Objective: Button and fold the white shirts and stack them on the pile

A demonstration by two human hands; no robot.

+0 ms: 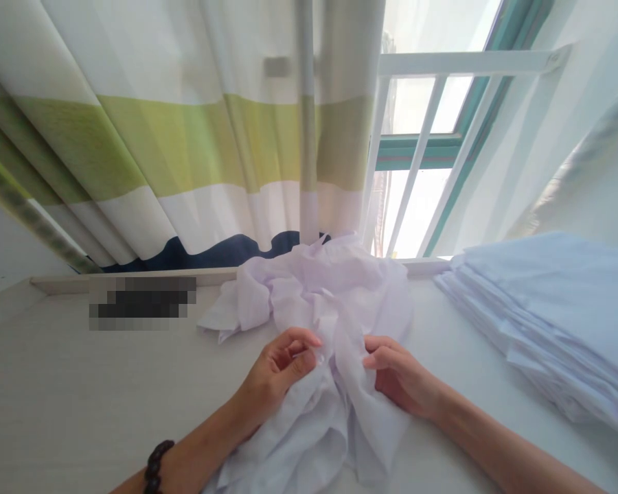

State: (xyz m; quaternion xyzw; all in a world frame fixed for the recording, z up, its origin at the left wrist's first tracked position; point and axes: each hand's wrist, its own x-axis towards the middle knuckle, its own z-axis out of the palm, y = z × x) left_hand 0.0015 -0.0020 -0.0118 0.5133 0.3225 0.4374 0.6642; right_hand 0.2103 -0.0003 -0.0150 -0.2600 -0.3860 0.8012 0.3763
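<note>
A crumpled white cloth (340,281) with a faint lilac tint lies across the middle of the white surface, reaching from the window ledge to the bottom of the view. My left hand (283,363), below a dark beaded bracelet on the wrist, pinches the cloth's left side with curled fingers. On the right side of the same cloth, my right hand (396,374) has its thumb and index finger closed on a fold. The two hands are a short distance apart, with gathered fabric between them.
A stack of folded pale cloths (551,302) lies at the right. A pixelated dark object (147,302) rests at the left near the raised edge. Behind hang white and green curtains (200,144), beside a window with a white railing (463,63).
</note>
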